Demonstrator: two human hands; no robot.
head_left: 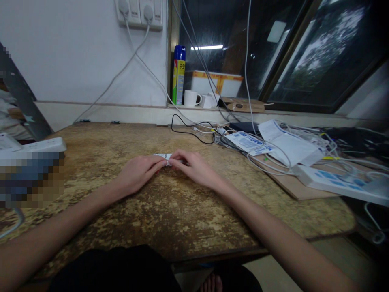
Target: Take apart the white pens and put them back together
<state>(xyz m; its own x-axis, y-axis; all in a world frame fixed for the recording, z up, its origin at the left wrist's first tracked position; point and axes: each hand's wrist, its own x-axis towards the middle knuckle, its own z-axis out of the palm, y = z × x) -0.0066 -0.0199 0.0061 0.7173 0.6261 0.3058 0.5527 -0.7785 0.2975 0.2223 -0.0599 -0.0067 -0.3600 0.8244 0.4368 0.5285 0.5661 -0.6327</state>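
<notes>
A small white object with dark markings (pixel 165 156) is between my two hands, over the middle of the worn wooden table. My left hand (pixel 138 172) has its fingers pressed together on the left part of it. My right hand (pixel 194 167) pinches at its right part, with thumb and forefinger close to the left fingertips. The fingers cover much of the object, so its full shape is hidden.
Cables, papers (pixel 288 142) and a white power strip (pixel 337 180) lie on the right of the worn table (pixel 170 215). Behind, a spray can (pixel 178 77) and white mug (pixel 191 98) stand on the window ledge. Another white strip (pixel 45 144) is at the left.
</notes>
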